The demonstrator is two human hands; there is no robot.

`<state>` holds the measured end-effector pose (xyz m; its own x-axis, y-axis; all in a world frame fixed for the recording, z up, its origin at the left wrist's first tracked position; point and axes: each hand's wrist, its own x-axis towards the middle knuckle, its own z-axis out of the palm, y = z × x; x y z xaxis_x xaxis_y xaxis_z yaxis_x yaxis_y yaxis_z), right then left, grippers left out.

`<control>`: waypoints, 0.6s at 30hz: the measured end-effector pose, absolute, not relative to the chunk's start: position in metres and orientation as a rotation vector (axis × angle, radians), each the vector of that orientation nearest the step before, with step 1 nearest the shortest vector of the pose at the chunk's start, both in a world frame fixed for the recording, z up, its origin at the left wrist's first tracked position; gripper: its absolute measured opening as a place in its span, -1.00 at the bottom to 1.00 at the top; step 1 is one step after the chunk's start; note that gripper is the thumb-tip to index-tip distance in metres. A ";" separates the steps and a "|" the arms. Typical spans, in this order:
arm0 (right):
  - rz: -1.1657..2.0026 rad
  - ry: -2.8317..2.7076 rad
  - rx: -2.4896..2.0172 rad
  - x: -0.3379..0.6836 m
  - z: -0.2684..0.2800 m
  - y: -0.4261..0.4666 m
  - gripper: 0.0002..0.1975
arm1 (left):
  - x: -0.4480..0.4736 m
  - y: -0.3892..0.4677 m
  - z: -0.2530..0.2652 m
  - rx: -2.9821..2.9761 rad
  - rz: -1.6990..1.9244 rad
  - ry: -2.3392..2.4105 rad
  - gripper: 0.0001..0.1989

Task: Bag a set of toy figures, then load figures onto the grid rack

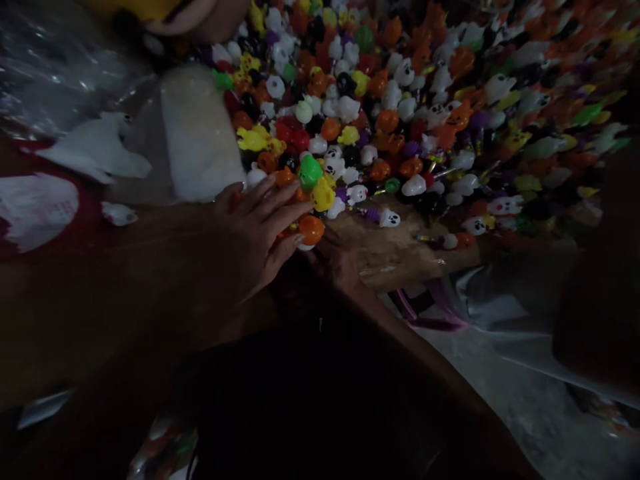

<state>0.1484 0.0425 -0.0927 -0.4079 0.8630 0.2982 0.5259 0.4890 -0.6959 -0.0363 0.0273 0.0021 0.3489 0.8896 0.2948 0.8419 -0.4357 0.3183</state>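
Note:
At the near edge of a big pile of small plastic figures, my left hand (pixel 267 230) lies with fingers stretched and apart over several of them. Its thumb touches an orange figure (pixel 311 230). A yellow figure (pixel 323 194) and a green figure (pixel 310 172) lie by its fingertips. My right hand (pixel 337 261) is low at the table edge, just below the orange figure. Its fingers are mostly in shadow and hidden, so what they hold does not show. A white ghost figure (pixel 389 218) with a purple part lies to the right.
The pile of figures (pixel 390 120) spreads over the brown tabletop (pixel 395 250). At the left are a white rounded bundle (pixel 200 137), clear plastic wrap (pixel 65 73) and a red item with a white patch (pixel 37 207). Light grey fabric (pixel 510 300) hangs at the right.

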 end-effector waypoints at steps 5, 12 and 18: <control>0.684 -2.179 -1.238 0.142 -0.086 0.045 -0.86 | -0.037 0.031 -0.009 2.441 0.866 1.574 -0.57; 0.596 -2.322 -1.559 0.132 -0.058 0.038 -0.82 | -0.043 0.036 -0.023 2.451 0.924 1.520 -0.47; 0.571 -2.316 -1.451 0.137 -0.065 0.038 -0.77 | -0.044 0.038 -0.018 2.352 0.909 1.506 -0.39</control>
